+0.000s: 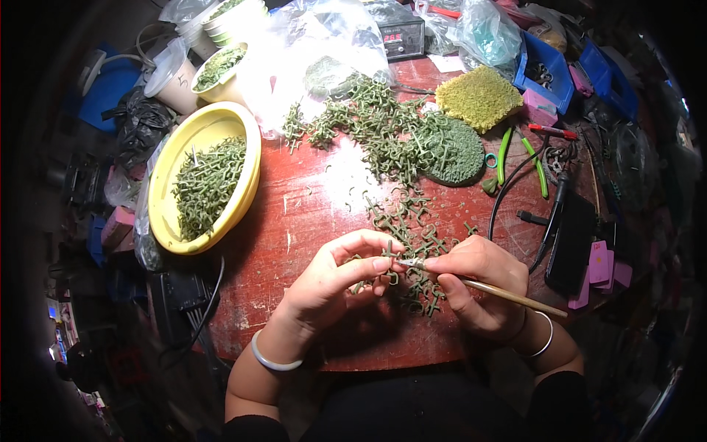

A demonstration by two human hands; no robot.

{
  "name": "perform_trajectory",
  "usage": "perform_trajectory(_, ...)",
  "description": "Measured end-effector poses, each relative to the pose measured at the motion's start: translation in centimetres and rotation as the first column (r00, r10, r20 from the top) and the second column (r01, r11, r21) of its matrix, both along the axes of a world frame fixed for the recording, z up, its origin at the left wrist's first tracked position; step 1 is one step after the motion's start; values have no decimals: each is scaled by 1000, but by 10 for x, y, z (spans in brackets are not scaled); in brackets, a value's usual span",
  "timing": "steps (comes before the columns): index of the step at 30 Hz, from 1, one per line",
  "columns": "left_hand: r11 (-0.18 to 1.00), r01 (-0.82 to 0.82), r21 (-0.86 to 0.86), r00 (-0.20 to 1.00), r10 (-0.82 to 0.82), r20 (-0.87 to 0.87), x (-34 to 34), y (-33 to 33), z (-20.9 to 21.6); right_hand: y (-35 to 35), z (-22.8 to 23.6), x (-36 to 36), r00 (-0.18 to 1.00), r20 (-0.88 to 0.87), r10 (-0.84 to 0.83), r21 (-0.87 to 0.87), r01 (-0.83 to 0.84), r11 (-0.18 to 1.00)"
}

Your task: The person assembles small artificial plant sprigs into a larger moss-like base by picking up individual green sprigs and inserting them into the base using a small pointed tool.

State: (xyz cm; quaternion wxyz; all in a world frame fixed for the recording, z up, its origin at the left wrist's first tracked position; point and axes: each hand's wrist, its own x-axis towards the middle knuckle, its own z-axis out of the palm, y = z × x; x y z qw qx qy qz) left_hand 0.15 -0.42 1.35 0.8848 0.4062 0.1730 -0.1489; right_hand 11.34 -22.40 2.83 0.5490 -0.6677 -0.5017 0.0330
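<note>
Near the table's front edge, my left hand (335,276) pinches a small dark green branched piece (391,274) between thumb and fingers. My right hand (482,283) is closed round a thin tool with a wooden handle (519,299) and a narrow metal tip. That tip points left and meets the green piece or lies right beside it; which, I cannot tell. Beneath and beyond my hands, many similar loose green pieces (401,214) are strewn over the red table (280,295). They run back into a larger heap (375,118).
A tilted yellow basin (254,169) of green pieces stands at left. Behind the heap are clear plastic bags (317,37) and a box with a red display (403,38). To the right are a yellow sponge-like block (479,97), green-handled pliers (504,156), cables and a black phone (571,247).
</note>
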Motion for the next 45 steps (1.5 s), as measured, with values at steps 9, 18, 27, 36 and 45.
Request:
perform_trajectory(9,1000,9,11,999,-9,-45,0,1,1,1,-3,0,999,48,-3,14,3,1000)
perform_trajectory(18,1000,30,7,996,-29,-79,-1,4,-1,4,-7,-2,990,135,-43,63,35,997)
perform_trajectory(27,998,50,-50,998,-51,-29,-2,7,-5,3,-7,-1,994,108,-18,52,12,999)
perform_trajectory(36,1000,3,6,1000,-3,-14,1,1,3,2,-7,-3,982,177,-60,94,44,995)
perform_trajectory(45,989,-9,148,999,2,48,1,-4,2,0,-7,-1,999,40,-35,62,32,998)
